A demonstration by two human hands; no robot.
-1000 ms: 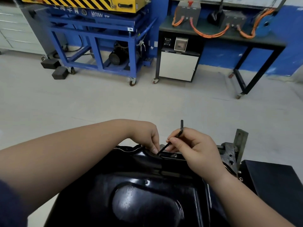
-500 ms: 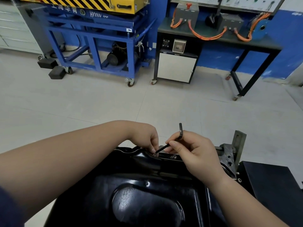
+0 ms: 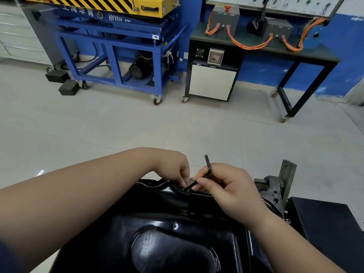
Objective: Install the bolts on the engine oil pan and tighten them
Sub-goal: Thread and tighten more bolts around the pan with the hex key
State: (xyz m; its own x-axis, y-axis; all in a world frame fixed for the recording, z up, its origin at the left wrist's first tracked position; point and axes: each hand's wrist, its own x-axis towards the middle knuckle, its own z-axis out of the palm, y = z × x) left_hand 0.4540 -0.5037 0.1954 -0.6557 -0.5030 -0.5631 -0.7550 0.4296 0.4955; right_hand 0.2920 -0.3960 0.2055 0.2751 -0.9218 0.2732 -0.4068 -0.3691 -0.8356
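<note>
A glossy black oil pan [image 3: 169, 239] fills the lower middle of the head view. At its far rim my right hand [image 3: 226, 192] pinches a black L-shaped hex key [image 3: 206, 168]. The key's long end slants down into a bolt [image 3: 185, 189] on the flange, and its short end points up. My left hand [image 3: 175, 170] reaches over the rim, its fingertips curled down at that same bolt. The bolt head is mostly hidden by the fingers.
A grey metal engine-stand bracket [image 3: 275, 190] stands just right of my right hand. A black panel [image 3: 327, 223] lies at the lower right. Across the tiled floor stand a blue wheeled frame [image 3: 118, 56] and a black bench [image 3: 266, 48] with orange cables.
The hex key's short end has swung slightly between the frames while its tip stays at the bolt. Both hands stay at the far rim; the view has tilted slightly.
</note>
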